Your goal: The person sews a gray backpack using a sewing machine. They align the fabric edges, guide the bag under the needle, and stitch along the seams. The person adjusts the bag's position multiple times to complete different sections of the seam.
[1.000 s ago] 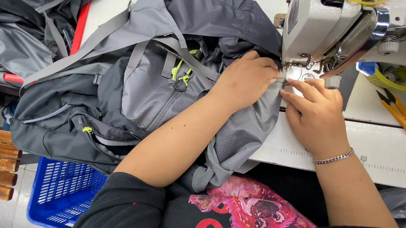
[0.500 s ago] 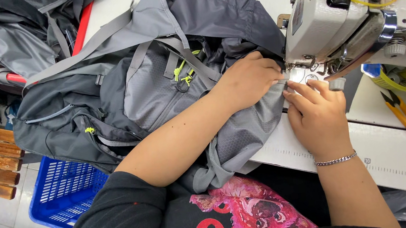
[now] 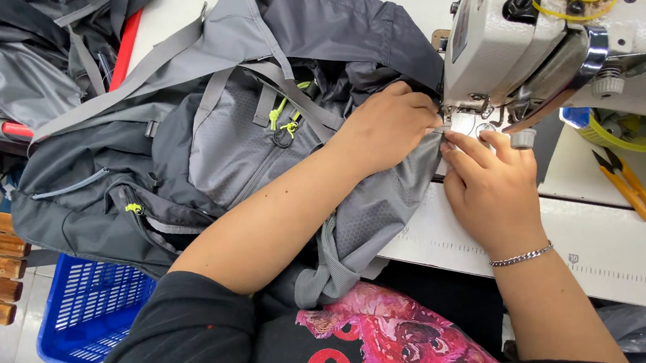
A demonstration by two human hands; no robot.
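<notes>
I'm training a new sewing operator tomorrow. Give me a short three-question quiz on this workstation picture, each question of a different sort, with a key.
1. True or false: both hands press the grey fabric beside the sewing machine's needle area.
2. Which wrist wears a thin chain bracelet? A) left B) right C) neither
3. Fill in: the yellow thread snips lie on the table to the ____ of the right hand.

Key
1. True: the left hand and right hand lie flat on the grey backpack fabric under the sewing machine.
2. B: the bracelet sits there.
3. Right: the snips rest on the white table.
</notes>
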